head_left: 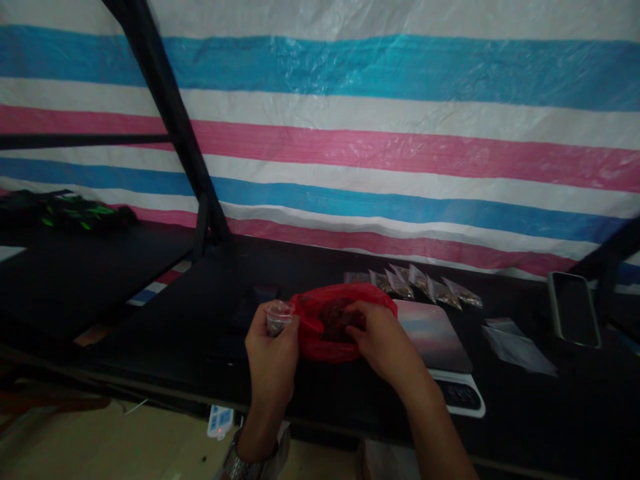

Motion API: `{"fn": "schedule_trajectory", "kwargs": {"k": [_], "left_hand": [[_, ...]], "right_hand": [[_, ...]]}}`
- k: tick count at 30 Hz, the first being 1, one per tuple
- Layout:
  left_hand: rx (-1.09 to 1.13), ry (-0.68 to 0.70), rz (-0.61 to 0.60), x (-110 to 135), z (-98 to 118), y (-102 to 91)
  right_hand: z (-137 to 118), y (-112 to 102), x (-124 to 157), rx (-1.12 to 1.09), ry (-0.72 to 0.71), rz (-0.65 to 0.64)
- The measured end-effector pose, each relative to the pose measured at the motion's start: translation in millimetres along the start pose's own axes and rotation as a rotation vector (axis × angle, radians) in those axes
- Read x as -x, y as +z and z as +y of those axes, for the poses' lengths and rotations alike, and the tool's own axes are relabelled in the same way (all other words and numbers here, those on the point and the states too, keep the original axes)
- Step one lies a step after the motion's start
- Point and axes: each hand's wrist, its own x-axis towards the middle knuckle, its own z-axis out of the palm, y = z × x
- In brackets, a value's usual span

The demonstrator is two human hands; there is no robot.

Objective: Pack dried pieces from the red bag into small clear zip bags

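Note:
My left hand [274, 347] is closed round a small clear plastic bag [278, 317], its mouth held upright between thumb and fingers. To its right lies a red plastic bag [313, 347], open at the top, with dark brown contents [334, 319] inside. My right hand [380, 333] reaches into this opening from the right. Its thumb and fingers are bent together at the dark contents; what lies between the fingertips is too dim to make out. Partly behind the right hand and forearm is a kitchen scale [435, 337] with a shiny plate and a white base.
Several small filled clear bags [400, 283] lie behind the scale. Flat clear bags [520, 347] and a phone [574, 310] are at the right on the black table [175, 333]. Black posts [173, 120] stand before a striped plastic sheet [400, 160]. Green-black objects [85, 213] sit far left.

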Motion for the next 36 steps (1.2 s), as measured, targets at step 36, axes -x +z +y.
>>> {"fn": "schedule_trajectory", "kwargs": {"k": [36], "left_hand": [[-0.327, 0.241, -0.475, -1, 5, -17.9]], "right_hand": [[-3, -27, 2, -0.692, 0.003, -0.065]]}}
